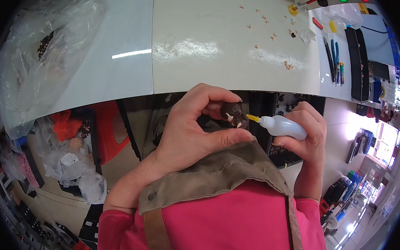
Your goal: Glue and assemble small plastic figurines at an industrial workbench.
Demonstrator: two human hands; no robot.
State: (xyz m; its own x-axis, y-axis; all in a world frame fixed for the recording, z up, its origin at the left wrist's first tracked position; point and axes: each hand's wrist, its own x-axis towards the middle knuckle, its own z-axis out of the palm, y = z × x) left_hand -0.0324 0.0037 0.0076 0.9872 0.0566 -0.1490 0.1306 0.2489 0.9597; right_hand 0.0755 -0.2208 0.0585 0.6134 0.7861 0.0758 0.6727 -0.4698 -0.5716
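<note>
Between the thumb and fingers of my left hand [195, 120] is a small dark brown piece [232, 110] with pale pinkish bits on its lower side; its exact kind cannot be made out. My right hand [308, 130] is wrapped round a white squeeze bottle [283, 126] with a narrow yellow tip [253, 118]. That tip points left at the pale bits, touching or very close to them. Both hands are just in front of the table's near edge, above my brown apron [212, 170].
Small pinkish bits [288, 65] lie scattered on the white table [183, 75]. Pliers [337, 54] and other tools lie at its right, near a long black tray [357, 65]. Clear plastic bags [63, 55] cover the left end. A red stool [111, 130] stands below left.
</note>
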